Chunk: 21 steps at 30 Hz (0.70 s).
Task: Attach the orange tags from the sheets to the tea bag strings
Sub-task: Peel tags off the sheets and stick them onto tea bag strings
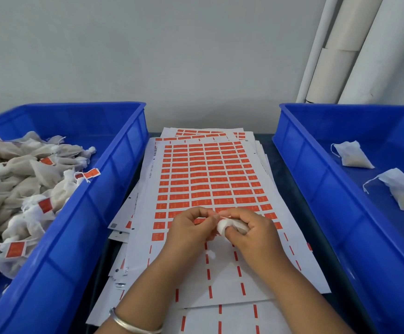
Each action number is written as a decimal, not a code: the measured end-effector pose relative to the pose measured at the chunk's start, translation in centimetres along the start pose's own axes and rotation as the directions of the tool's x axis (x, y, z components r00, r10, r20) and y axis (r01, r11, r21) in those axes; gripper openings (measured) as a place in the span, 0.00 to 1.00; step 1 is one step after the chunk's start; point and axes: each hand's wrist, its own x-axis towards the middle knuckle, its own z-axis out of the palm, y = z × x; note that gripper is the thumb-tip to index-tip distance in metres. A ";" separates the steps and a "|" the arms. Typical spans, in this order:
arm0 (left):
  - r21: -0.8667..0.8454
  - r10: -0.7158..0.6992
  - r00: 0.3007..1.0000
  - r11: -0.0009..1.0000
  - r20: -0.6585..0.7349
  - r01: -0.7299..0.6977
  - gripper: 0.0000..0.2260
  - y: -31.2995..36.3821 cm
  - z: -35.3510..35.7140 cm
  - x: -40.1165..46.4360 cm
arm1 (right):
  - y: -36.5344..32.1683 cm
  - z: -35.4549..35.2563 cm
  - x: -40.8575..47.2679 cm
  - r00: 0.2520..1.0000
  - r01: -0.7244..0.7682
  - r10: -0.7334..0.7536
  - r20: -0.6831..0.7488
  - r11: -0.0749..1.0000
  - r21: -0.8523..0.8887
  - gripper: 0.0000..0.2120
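We hold the bag [230,226] in our right hand [251,233] over the sheet [208,179]; left hand [191,229] fingertips pinch a tag [223,215] together at its string, probably folding it shut. Tagged bags fill the left bin [114,189].

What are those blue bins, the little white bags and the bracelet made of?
The blue bins look like moulded plastic: glossy, with ribbed walls. The tea bags seem a thin, matte, mesh-like fabric or filter paper, slightly see-through and crumpled. The bracelet looks like polished silvery metal, judging by its shine.
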 end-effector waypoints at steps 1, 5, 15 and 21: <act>-0.002 -0.002 1.000 1.000 0.001 0.002 0.05 0.0 0.0 0.0 | 0.0 0.0 0.0 1.000 0.007 -0.007 0.001 1.000 -0.007 0.11; -0.005 -0.011 1.000 1.000 -0.005 0.011 0.06 0.0 0.1 0.0 | 0.1 0.2 0.1 1.000 0.018 -0.020 -0.021 0.996 -0.091 0.08; -0.103 0.108 0.980 0.990 0.167 -0.092 0.26 0.5 0.1 -0.5 | 0.3 -0.2 0.5 0.997 -0.077 0.076 -0.015 0.992 -0.102 0.05; -0.110 0.133 0.987 0.986 0.089 -0.123 0.24 0.9 0.0 -0.4 | -0.2 -0.3 0.7 0.989 -0.132 0.130 0.066 0.991 0.023 0.02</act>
